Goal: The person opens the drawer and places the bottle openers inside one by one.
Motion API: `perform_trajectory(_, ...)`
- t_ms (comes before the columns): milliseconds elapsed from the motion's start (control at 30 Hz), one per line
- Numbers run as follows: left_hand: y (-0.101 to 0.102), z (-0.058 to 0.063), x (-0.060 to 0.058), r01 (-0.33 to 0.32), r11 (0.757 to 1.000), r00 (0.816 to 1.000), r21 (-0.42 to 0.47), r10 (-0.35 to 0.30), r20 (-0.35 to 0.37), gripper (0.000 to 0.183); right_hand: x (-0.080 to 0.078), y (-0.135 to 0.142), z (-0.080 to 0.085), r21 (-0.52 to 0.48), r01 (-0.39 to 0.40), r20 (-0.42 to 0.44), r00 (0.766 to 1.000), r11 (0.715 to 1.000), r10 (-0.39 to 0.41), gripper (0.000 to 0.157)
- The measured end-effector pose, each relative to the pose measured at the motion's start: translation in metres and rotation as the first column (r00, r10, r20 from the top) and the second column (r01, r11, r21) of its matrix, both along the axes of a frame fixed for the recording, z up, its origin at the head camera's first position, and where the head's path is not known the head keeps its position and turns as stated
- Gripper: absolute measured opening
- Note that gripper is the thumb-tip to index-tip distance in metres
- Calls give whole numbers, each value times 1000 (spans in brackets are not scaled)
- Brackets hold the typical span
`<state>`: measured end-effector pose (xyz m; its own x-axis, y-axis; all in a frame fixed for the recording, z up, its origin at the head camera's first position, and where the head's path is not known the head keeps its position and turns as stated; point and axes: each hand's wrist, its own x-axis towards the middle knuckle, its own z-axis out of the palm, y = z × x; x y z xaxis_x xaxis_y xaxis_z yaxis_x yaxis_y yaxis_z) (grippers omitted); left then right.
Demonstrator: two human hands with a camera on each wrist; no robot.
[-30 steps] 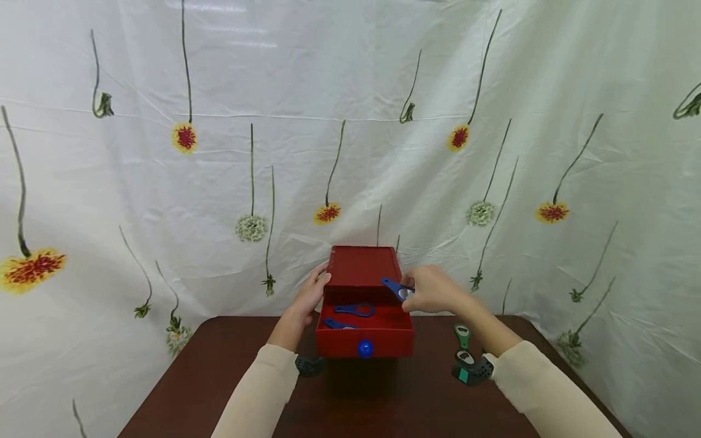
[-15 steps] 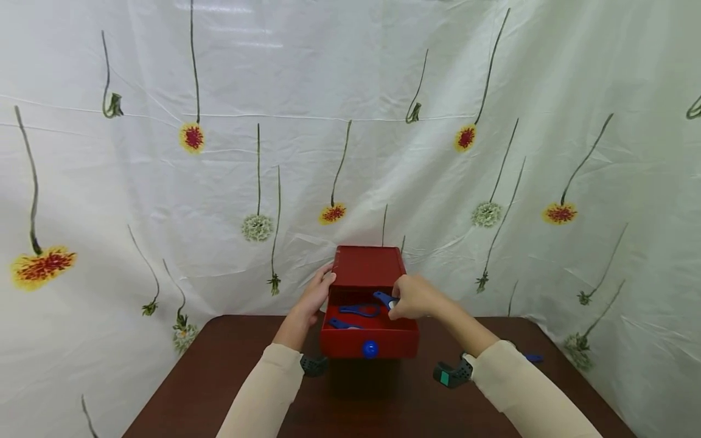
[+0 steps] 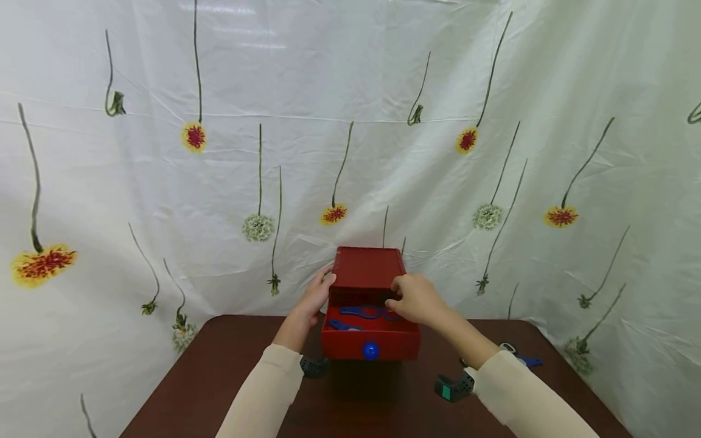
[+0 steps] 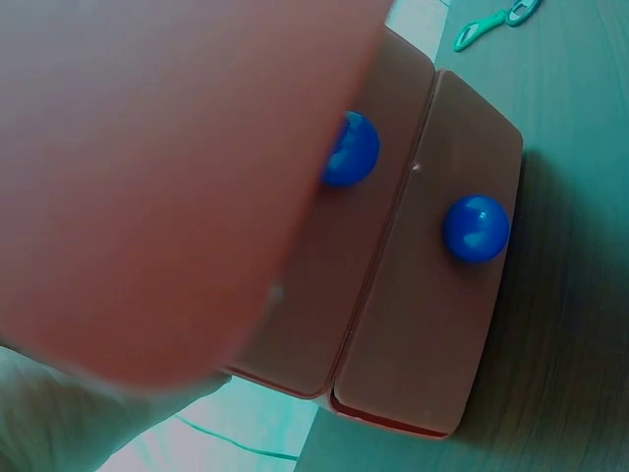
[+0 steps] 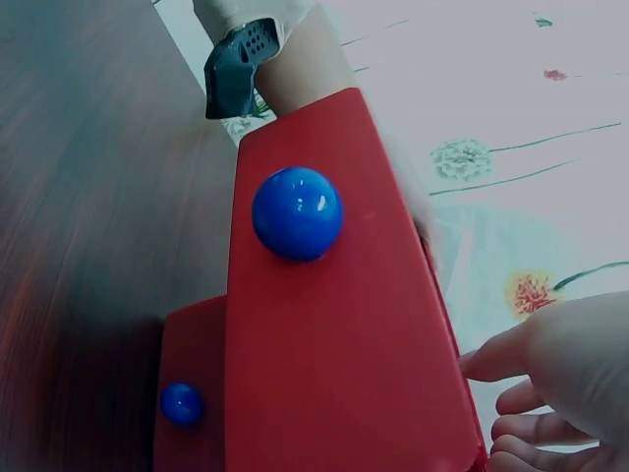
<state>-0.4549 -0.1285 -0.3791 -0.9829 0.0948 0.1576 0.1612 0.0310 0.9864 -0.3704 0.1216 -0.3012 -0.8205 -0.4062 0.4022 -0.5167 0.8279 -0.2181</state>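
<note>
A small red chest of drawers (image 3: 368,267) stands on the table with its top drawer (image 3: 350,348) pulled out, a round blue knob (image 3: 370,351) on its front. My left hand (image 3: 316,295) rests along the chest's left side, fingers extended. My right hand (image 3: 417,299) is over the drawer's right part, fingers bent and thumb apart, with nothing visible between them. A blue ring-ended piece (image 3: 390,315) lies in the drawer under its fingertips. Left of it are a blue handled piece with a ring head (image 3: 358,312) and another blue piece (image 3: 344,325) near the front.
Two lower drawers with blue knobs (image 4: 477,228) are closed. On the table's right side, a blue piece (image 3: 530,361) and a pale oval one (image 3: 507,347) lie beside my right sleeve (image 3: 526,395). A white flowered cloth (image 3: 296,182) hangs behind the table.
My right hand has brought a blue ring-ended piece from the chest's right edge down into the drawer and loosened its grip on it. The left hand stays at the chest's side.
</note>
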Motion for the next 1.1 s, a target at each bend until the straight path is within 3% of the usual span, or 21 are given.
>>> perform_trajectory(467,-2,0,-1,3,1000,1000,7,-3,10,52,23,16,0,-84,-64,-14,998,994,63,29)
perform_trajectory(800,0,-3,4,4,1000,1000,-3,-4,23,53,48,22,-11,-164,-55,-33,998,985,50,30)
perform_trajectory(1100,-2,0,2,-6,1000,1000,-4,6,19,53,72,13,-30,-304,-148,-183,979,941,95,26)
